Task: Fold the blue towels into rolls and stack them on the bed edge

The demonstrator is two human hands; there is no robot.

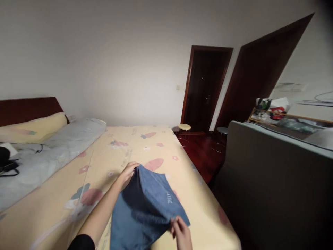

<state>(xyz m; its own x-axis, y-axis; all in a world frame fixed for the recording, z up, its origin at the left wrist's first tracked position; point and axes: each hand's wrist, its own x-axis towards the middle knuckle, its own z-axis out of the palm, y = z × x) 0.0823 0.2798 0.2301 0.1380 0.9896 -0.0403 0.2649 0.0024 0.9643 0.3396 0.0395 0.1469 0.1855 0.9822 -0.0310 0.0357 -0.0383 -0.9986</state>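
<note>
A blue denim-like garment (pixel 153 194) with small white lettering is spread between my two hands over the bed. Its exact kind is hard to tell from the folds, and its lower end runs out of view at the bottom. My left hand (pixel 131 170) pinches the garment's far left corner. Nearer to me, my right hand (pixel 180 229) has its thumb and fingers closed on the lower right edge. Between the hands the cloth sags into a dark fold.
The bed (pixel 135 139) has a cream sheet with a carrot and flower print. On its left lie a grey quilt (pixel 75 139), a yellow pillow (pixel 44 126) and a black object (pixel 7 163). At right stand a dark grey panel (pixel 270 180), a round stool (pixel 184 127) and a door (pixel 205 90).
</note>
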